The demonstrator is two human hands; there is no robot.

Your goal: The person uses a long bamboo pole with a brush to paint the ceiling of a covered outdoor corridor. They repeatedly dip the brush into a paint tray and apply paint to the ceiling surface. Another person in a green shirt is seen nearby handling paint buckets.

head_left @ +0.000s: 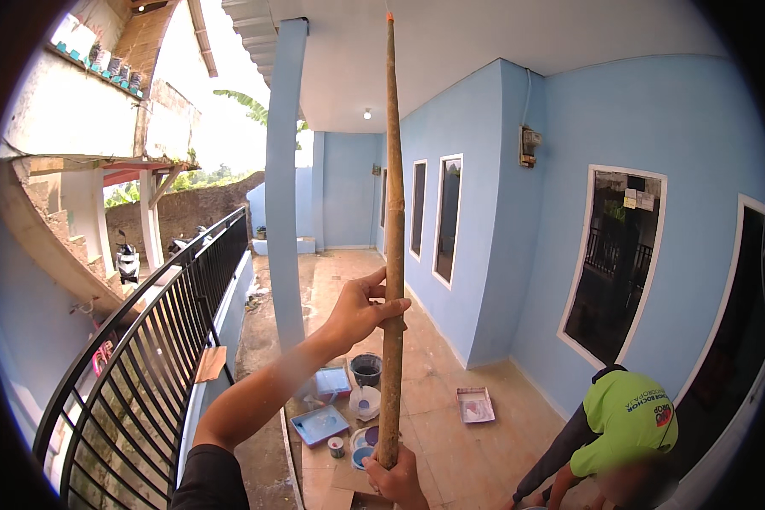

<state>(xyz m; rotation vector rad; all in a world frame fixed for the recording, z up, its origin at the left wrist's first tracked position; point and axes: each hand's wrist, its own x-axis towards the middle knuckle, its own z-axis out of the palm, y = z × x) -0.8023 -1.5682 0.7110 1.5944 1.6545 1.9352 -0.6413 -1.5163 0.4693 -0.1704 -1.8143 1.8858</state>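
Note:
A long bamboo pole (394, 212) stands nearly upright in front of me, its orange tip (389, 17) up against the white ceiling in the picture. My left hand (361, 310) is closed around the middle of the pole, thumb across its front. Lower down, my right hand (399, 483) grips the pole near its bottom end. Behind it on the tiled floor are a blue paint tray (319, 425), a black bucket (365, 369), a pale tub (364, 404), a small can (336, 446) and an open container of blue paint (362, 457).
To the right a person in a lime-green shirt (625, 416) bends toward the floor. A pinkish tray (475, 406) lies on the tiles (433, 374). A blue column (287, 195) and black railing (136, 374) line the left; blue walls with windows (614, 263) line the right.

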